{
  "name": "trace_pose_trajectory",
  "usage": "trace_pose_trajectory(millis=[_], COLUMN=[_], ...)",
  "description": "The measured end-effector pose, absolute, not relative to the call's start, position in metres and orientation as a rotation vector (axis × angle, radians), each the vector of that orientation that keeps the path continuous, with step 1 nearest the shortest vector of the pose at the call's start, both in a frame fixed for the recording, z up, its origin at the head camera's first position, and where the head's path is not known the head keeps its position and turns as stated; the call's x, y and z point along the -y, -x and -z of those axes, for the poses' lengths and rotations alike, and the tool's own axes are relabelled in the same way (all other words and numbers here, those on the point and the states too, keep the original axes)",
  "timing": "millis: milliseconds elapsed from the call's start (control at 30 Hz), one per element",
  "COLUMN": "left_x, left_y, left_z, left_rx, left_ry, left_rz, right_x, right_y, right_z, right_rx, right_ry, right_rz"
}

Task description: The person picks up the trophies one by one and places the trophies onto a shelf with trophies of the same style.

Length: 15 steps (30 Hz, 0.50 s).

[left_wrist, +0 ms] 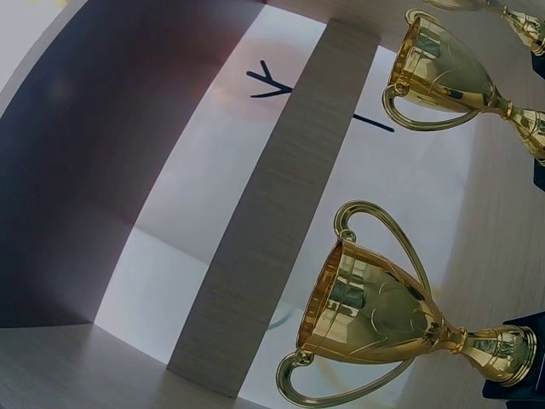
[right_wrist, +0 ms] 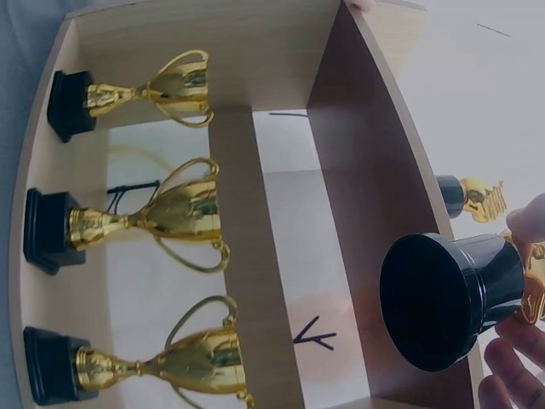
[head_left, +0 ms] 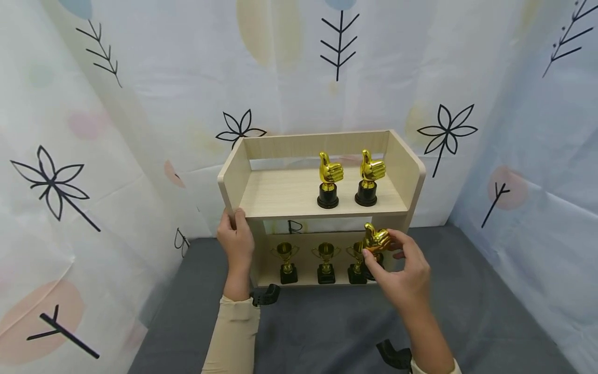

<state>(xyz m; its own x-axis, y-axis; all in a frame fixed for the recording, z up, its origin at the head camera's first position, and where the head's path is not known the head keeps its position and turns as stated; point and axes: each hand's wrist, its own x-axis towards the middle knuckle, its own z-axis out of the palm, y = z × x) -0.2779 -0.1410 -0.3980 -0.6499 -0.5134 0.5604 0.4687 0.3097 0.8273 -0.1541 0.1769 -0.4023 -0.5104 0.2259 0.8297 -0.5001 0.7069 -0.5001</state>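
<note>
My left hand (head_left: 237, 241) grips the left side of a two-tier wooden shelf (head_left: 280, 197), just below the upper board. In my right hand (head_left: 407, 272) a gold thumbs-up trophy (head_left: 375, 240) is pinched by its gold part, in front of the lower tier's right end. Its round black base (right_wrist: 430, 302) faces the right wrist camera, tilted. Two more thumbs-up trophies, one (head_left: 329, 179) beside the other (head_left: 369, 179), stand upright on the upper tier's right half. Below stand three gold cup trophies: left (head_left: 287, 262), middle (head_left: 326, 262), and right (head_left: 356, 265), the last partly hidden by the held trophy.
The shelf stands on a grey cloth-covered table (head_left: 317, 327). Behind it hangs a patterned white curtain (head_left: 187, 93), which also closes off both sides. A back slat (left_wrist: 272, 204) crosses behind the cups. Black straps circle both wrists.
</note>
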Motion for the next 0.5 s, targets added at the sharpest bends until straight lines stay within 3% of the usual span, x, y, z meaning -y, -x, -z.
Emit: trace_pose_trajectory(millis=[500], left_x=[0.141], left_y=[0.275], left_z=[0.398], left_rx=[1.764], left_ry=[-0.048], left_rz=[1.454], right_x=[-0.159], right_y=[0.161], right_z=[0.397], right_rx=[1.907], right_ry=[-0.239], right_rz=[-0.984])
